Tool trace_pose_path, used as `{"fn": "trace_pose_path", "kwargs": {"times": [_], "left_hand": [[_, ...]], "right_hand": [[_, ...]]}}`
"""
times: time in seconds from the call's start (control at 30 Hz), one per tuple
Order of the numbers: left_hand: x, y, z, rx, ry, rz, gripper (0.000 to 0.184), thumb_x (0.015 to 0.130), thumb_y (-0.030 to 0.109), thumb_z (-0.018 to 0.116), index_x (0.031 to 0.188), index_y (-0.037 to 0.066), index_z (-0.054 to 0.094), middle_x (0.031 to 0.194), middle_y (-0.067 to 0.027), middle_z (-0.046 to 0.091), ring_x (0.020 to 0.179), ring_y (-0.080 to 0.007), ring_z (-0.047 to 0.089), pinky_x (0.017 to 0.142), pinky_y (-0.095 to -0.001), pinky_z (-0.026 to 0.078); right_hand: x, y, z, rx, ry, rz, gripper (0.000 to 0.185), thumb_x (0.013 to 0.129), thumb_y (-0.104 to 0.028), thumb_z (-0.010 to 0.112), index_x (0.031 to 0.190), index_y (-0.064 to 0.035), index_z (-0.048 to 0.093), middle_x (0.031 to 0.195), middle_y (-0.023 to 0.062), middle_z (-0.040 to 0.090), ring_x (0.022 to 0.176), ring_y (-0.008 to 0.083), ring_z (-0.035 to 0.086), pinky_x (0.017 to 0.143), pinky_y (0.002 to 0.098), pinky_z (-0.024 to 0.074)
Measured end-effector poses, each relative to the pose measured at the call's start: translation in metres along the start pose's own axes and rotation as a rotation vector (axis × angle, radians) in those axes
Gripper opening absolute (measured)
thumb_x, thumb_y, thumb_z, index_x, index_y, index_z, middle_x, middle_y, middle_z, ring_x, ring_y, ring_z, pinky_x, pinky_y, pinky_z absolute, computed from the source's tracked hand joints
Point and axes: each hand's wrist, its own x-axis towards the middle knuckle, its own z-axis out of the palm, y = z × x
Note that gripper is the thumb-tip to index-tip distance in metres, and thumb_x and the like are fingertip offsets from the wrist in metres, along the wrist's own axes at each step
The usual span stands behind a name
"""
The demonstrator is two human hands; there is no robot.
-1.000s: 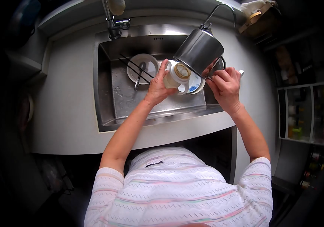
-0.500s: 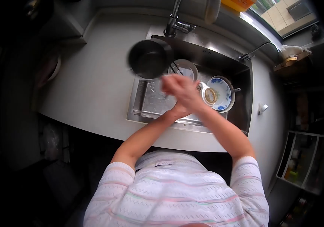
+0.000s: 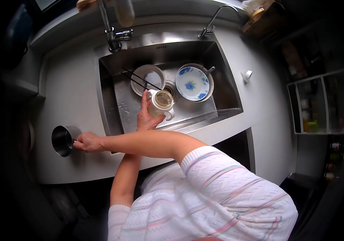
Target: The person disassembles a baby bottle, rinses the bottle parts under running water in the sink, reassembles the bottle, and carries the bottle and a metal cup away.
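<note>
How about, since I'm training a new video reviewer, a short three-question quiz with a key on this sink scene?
1. Multiple choice: What does the right hand hold?
A: chopsticks
B: a metal pot
C: a faucet

2. True or false: The left hand holds a container with white handles.

3. Fill in the blank: The blue-flowered bowl is inside the ___.

Key: 1: B. 2: True. 3: sink.
</note>
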Motion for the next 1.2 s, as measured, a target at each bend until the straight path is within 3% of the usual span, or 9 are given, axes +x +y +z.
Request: {"fn": "trace_pose_path", "kwargs": {"times": [0.13,0.3,0.37,0.4,0.5,0.63,0.73,0.97,1.2], "left_hand": [[0.007,-0.002,0.011,-0.005,-0.016,0.035,0.112,0.059,0.006,0.077,0.148,0.014,0.009,0.118,-0.0107,0.062,0.111,-0.0234,0.058,0.098,-0.0321,0.041],[0.015,0.021,0.025,0.093,-0.041,-0.058,0.111,0.060,0.007,0.077,0.149,0.013,0.010,0.118,-0.0158,0.060,0.112,-0.0252,0.057,0.097,-0.0339,0.042],[0.014,0.011,0.045,-0.666,-0.052,0.050,0.109,0.061,0.001,0.077,0.148,0.015,0.015,0.111,-0.0095,0.061,0.107,-0.0206,0.057,0.098,-0.0321,0.039],[0.015,0.018,0.039,-0.311,-0.040,0.040,0.108,0.061,0.003,0.077,0.148,0.015,0.015,0.111,-0.0081,0.061,0.106,-0.0194,0.057,0.098,-0.0316,0.039],[0.019,0.029,0.034,0.044,-0.038,0.021,0.109,0.061,0.003,0.077,0.149,0.015,0.014,0.111,-0.0064,0.061,0.107,-0.0174,0.057,0.099,-0.0306,0.038],[0.026,0.026,0.043,0.044,-0.045,0.039,0.111,0.059,0.009,0.079,0.149,0.018,0.013,0.121,-0.0139,0.059,0.114,-0.0273,0.056,0.100,-0.0335,0.041],[0.031,0.028,0.054,-0.012,-0.046,0.055,0.109,0.060,0.007,0.077,0.149,0.015,0.014,0.120,-0.0121,0.060,0.113,-0.0242,0.056,0.100,-0.0323,0.040],[0.036,0.032,0.069,0.002,-0.075,0.032,0.108,0.061,0.006,0.076,0.149,0.015,0.014,0.118,-0.0100,0.061,0.110,-0.0208,0.057,0.099,-0.0309,0.041],[0.036,0.045,0.074,-0.034,-0.128,-0.026,0.108,0.060,0.009,0.078,0.149,0.011,0.016,0.112,-0.0070,0.062,0.107,-0.0165,0.055,0.100,-0.0306,0.036]], "right_hand": [[-0.033,-0.061,-0.032,-0.197,-0.264,0.247,0.054,0.082,-0.037,0.065,0.118,0.0007,0.050,0.090,0.0172,0.064,0.074,0.0301,0.065,0.072,0.0416,0.0531],[-0.086,-0.074,-0.106,-0.535,0.016,-0.087,0.057,0.078,-0.031,0.070,0.126,-0.0060,0.051,0.117,0.0191,0.057,0.108,0.0338,0.056,0.091,0.0421,0.0457],[-0.136,-0.101,-0.189,-0.747,0.190,-0.064,0.052,0.078,-0.029,0.071,0.123,-0.0102,0.055,0.117,0.0137,0.059,0.108,0.0308,0.057,0.091,0.0410,0.0465],[-0.161,-0.101,-0.241,-0.797,0.330,-0.058,0.052,0.074,-0.033,0.073,0.119,-0.0103,0.059,0.116,0.0122,0.061,0.106,0.0286,0.058,0.091,0.0403,0.0468],[-0.263,-0.064,-0.385,-1.437,0.666,0.272,0.063,0.076,-0.037,0.072,0.130,-0.0126,0.050,0.123,0.0112,0.057,0.114,0.0276,0.053,0.096,0.0375,0.0437],[-0.363,-0.044,-0.455,-1.432,0.557,1.348,0.081,0.067,-0.041,0.077,0.133,-0.0103,0.042,0.136,0.0137,0.047,0.124,0.0343,0.045,0.097,0.0592,0.0353],[-0.388,-0.031,-0.471,-1.223,0.501,1.541,0.066,0.069,-0.037,0.075,0.124,-0.0089,0.052,0.126,0.0143,0.056,0.116,0.0334,0.053,0.094,0.0566,0.0384],[-0.412,-0.008,-0.489,-1.233,0.519,1.481,0.054,0.070,-0.030,0.072,0.116,-0.0049,0.060,0.115,0.0134,0.063,0.103,0.0291,0.062,0.087,0.0496,0.0445],[-0.349,-0.029,-0.388,0.189,0.883,0.152,0.058,0.088,-0.039,0.063,0.134,-0.0084,0.044,0.117,0.0076,0.062,0.104,0.0202,0.062,0.078,0.0310,0.0496]]}}
